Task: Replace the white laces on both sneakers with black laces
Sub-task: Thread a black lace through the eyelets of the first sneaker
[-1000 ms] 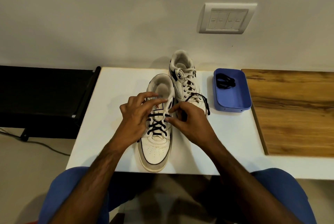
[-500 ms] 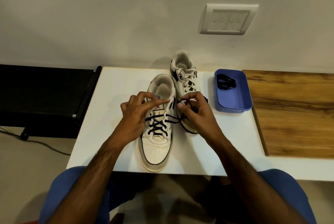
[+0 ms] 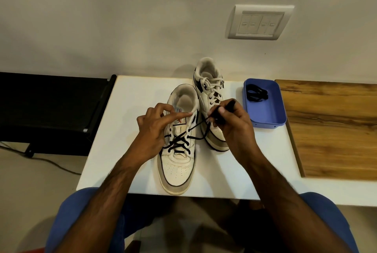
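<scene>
Two white sneakers stand on the white table. The near sneaker has a black lace crossed through its lower eyelets. My left hand rests on its left side, forefinger stretched across the tongue, other fingers curled at the collar. My right hand pinches the black lace's free end and pulls it up and right from a right-side eyelet. The far sneaker carries white laces; my right hand hides its toe. A second black lace lies bundled in the blue tray.
A wooden board lies to the right of the tray. A black stand sits left of the table with a cable on the floor. A switch plate is on the wall behind. My knees in blue are under the table's front edge.
My right hand has lifted from the near sneaker's right eyelets and moved up and right, drawing the black lace taut. The left hand has stayed on the shoe.
</scene>
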Demonstrator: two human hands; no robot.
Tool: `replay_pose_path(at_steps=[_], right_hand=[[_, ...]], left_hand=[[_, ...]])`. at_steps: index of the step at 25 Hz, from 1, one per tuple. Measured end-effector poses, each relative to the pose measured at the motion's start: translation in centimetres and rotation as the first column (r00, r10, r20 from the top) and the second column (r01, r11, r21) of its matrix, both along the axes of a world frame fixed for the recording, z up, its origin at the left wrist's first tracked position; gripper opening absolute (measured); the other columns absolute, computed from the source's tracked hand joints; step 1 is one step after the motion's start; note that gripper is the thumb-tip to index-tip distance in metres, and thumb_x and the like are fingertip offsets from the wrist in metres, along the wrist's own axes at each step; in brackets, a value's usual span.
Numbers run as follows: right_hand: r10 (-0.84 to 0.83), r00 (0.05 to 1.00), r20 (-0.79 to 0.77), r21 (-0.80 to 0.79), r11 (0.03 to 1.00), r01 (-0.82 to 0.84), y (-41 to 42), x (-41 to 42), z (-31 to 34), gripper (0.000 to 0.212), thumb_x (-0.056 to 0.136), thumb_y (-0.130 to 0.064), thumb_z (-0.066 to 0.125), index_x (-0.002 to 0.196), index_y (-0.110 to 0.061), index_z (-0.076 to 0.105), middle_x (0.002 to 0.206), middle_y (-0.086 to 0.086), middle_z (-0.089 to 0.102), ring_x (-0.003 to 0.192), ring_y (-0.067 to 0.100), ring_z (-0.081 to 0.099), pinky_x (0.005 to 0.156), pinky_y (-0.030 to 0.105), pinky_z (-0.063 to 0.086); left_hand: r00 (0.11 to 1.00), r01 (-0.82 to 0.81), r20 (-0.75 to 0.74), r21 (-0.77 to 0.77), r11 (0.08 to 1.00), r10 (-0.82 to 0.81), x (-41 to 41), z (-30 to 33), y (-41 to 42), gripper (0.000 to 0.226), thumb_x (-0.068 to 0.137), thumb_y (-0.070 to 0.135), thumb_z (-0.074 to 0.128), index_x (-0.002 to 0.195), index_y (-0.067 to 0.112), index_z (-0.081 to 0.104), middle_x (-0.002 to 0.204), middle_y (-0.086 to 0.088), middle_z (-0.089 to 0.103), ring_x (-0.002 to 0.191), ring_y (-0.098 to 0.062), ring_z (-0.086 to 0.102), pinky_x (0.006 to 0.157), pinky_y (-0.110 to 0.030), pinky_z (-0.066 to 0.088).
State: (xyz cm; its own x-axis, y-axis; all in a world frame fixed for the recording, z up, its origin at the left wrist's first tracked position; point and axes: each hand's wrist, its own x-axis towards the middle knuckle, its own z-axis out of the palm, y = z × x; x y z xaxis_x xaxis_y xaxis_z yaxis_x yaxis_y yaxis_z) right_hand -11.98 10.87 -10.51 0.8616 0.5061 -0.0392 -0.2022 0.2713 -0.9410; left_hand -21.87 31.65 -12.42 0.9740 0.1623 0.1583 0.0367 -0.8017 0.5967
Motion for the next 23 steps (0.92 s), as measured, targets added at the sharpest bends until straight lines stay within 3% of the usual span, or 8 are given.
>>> replay_pose_path(at_steps=[4, 6, 9, 11, 15, 19, 21, 23], right_hand=[[0.051, 0.998, -0.021, -0.32, 0.946, -0.055, 0.7, -0.7, -0.2, 0.013, 0.1, -0.009, 0.057, 0.112, -0.01, 0.058, 0.086, -0.007, 0.066, 0.072, 0.004, 0.06, 0.07, 0.022, 0.046], [0.198, 0.97, 0.145, -0.524, 0.846, -0.094, 1.0, -1.1, -0.4, 0.018, 0.097, -0.022, 0.065, 0.114, -0.016, 0.063, 0.1, -0.014, 0.07, 0.085, -0.004, 0.065, 0.073, 0.012, 0.048], [0.37, 0.863, 0.343, -0.733, 0.68, 0.0, 1.2, -1.3, -1.0, 0.019, 0.089, -0.033, 0.076, 0.102, -0.021, 0.07, 0.099, -0.01, 0.072, 0.089, 0.002, 0.066, 0.079, 0.019, 0.054], [0.317, 0.876, 0.363, -0.699, 0.715, 0.03, 1.3, -1.2, -1.1, 0.014, 0.088, -0.026, 0.077, 0.097, -0.016, 0.072, 0.093, -0.003, 0.071, 0.083, 0.008, 0.066, 0.076, 0.03, 0.055], [0.045, 0.983, 0.181, -0.272, 0.962, 0.006, 0.0, -0.1, -0.1, 0.005, 0.09, -0.01, 0.069, 0.093, -0.005, 0.067, 0.091, 0.016, 0.065, 0.083, 0.017, 0.06, 0.073, 0.027, 0.048], [0.052, 0.997, -0.048, -0.13, 0.99, -0.058, 0.1, -0.4, 0.1, 0.014, 0.099, -0.007, 0.055, 0.095, -0.012, 0.067, 0.107, 0.022, 0.07, 0.082, 0.023, 0.058, 0.068, 0.03, 0.045], [0.086, 0.971, -0.225, -0.033, 0.995, -0.096, 0.8, -0.8, 0.2, 0.009, 0.101, -0.009, 0.051, 0.097, -0.008, 0.06, 0.089, 0.017, 0.07, 0.067, 0.019, 0.055, 0.058, 0.027, 0.043], [0.1, 0.969, -0.228, -0.131, 0.982, -0.132, 1.0, -0.7, 0.2, 0.005, 0.1, -0.015, 0.059, 0.099, -0.01, 0.058, 0.074, 0.002, 0.059, 0.059, 0.013, 0.05, 0.054, 0.022, 0.041]], left_hand=[[1.0, -0.012, 0.008, 0.022, 1.0, 0.012, 0.2, -0.7, 0.3, 0.09, 0.083, -0.013, 0.034, 0.137, 0.058, 0.045, 0.118, 0.018, 0.038, 0.109, -0.011, 0.04, 0.086, -0.036, 0.021], [1.0, -0.017, 0.014, 0.027, 0.999, 0.016, 0.2, -0.8, 0.4, 0.093, 0.089, -0.02, 0.041, 0.139, 0.058, 0.043, 0.118, 0.019, 0.037, 0.11, -0.012, 0.041, 0.088, -0.037, 0.022], [1.0, -0.002, 0.026, 0.031, 1.0, 0.001, 0.3, -1.0, 0.6, 0.09, 0.09, -0.02, 0.042, 0.138, 0.057, 0.048, 0.117, 0.019, 0.037, 0.108, -0.01, 0.039, 0.088, -0.039, 0.026], [0.999, 0.01, 0.033, 0.035, 0.999, -0.012, 0.2, -1.0, 0.8, 0.082, 0.093, -0.013, 0.037, 0.137, 0.056, 0.05, 0.117, 0.019, 0.037, 0.106, -0.009, 0.038, 0.088, -0.04, 0.028], [1.0, 0.006, 0.03, 0.03, 1.0, -0.007, 0.1, -0.9, 0.8, 0.076, 0.092, -0.001, 0.032, 0.138, 0.058, 0.045, 0.115, 0.018, 0.038, 0.105, -0.008, 0.037, 0.086, -0.037, 0.024], [0.999, 0.006, 0.039, 0.005, 1.0, -0.006, 0.2, -1.1, 0.7, 0.078, 0.094, -0.006, 0.035, 0.139, 0.058, 0.042, 0.115, 0.02, 0.037, 0.107, -0.006, 0.037, 0.088, -0.038, 0.025], [0.999, 0.007, 0.036, 0.003, 1.0, -0.007, 0.1, -0.9, 0.6, 0.073, 0.094, 0.002, 0.031, 0.139, 0.058, 0.043, 0.116, 0.02, 0.037, 0.108, -0.007, 0.038, 0.088, -0.038, 0.026], [0.999, 0.0, 0.032, 0.028, 1.0, -0.001, 0.1, -0.7, 0.6, 0.07, 0.093, 0.006, 0.029, 0.137, 0.057, 0.048, 0.116, 0.019, 0.039, 0.109, -0.009, 0.04, 0.088, -0.039, 0.026]])
